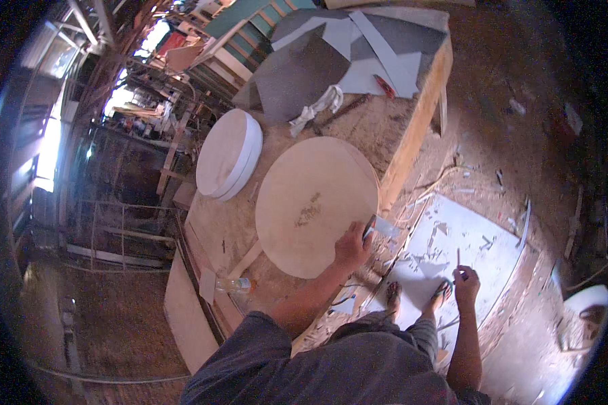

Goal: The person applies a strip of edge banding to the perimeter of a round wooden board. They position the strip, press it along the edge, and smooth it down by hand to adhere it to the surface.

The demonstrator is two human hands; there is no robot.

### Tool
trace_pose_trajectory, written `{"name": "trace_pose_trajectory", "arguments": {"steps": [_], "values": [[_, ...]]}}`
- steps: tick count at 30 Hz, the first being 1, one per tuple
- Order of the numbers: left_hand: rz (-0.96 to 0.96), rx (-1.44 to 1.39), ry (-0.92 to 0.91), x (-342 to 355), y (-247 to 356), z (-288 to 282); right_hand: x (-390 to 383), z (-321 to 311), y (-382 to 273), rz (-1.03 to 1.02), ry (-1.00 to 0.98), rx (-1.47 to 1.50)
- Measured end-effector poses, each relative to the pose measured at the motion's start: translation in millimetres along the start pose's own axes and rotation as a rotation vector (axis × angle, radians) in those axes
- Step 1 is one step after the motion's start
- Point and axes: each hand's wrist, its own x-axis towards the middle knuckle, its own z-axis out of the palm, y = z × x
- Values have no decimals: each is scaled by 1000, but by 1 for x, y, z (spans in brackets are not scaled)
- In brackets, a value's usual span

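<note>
A large round wooden disc [297,223] lies flat on the workbench, with a dark scuffed patch near its middle. My left hand [352,246] rests at the disc's right edge, its fingers closed round a flat pale piece with a dark edge [385,227] that juts out past the rim. It looks like a scraper, but blur hides its exact kind. Out to the right, away from the bench, my right hand [466,283] is closed on a thin stick-like tool [459,256] pointing up. Its lower end is hidden by my fingers.
White-edged round discs [230,154] sit stacked at left on the workbench [371,138]. Behind lie dark sheets [304,74], a white cloth [325,101] and a red-handled tool [385,86]. A clear bottle [236,285] lies near left. Scraps litter a white floor panel [479,229].
</note>
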Motion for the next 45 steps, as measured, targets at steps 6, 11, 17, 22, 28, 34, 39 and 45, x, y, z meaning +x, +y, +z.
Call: {"name": "trace_pose_trajectory", "arguments": {"steps": [6,11,17,22,28,34,39,45], "values": [[68,-30,47,7,11,0,26,42,-34,-179,-166,46],[76,10,113,-5,-3,2,9,69,-105,-207,-320,-18],[7,-47,-42,19,-2,14,29,93,-122,-217,-475,-134],[116,-24,-6,16,5,2,24,97,-151,-125,-424,-37],[154,-42,-22,19,7,0,22,92,-182,5,-503,58],[186,-33,-4,19,4,-1,17,110,-194,34,-470,54],[227,-31,48,18,7,0,17,109,-200,79,-483,66],[170,-38,-7,18,8,0,12,114,-198,52,-398,104]]}}
